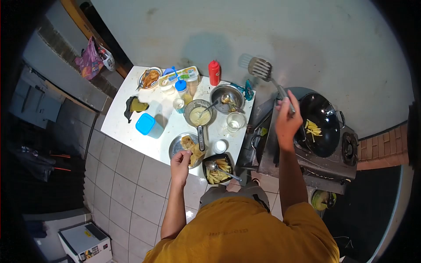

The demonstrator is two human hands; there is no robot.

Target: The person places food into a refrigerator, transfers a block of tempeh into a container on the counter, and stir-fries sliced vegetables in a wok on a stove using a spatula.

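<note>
My right hand (288, 120) grips the handle of a slotted spatula (261, 69), raised in front of the wall with its blade up. To the right of that hand, a black wok (330, 138) on the stove holds a small heap of pale potato strips (312, 128). My left hand (180, 165) is closed, fingertips pressed together, over the near edge of a metal plate (172, 144). Whether anything is between those fingers is hidden. Golden fried pieces (197, 154) lie on the plate. A black tray (229, 160) beside it contains potato strips and a large spoon (212, 165).
A saucepan of pale batter (199, 115) stands on the white table (118, 115), its handle reaching over the plate. Behind it are a metal bowl (214, 91) and a red squeeze bottle (214, 73). A blue-lidded container (146, 124) sits left. The stove (302, 160) has a second burner (349, 148).
</note>
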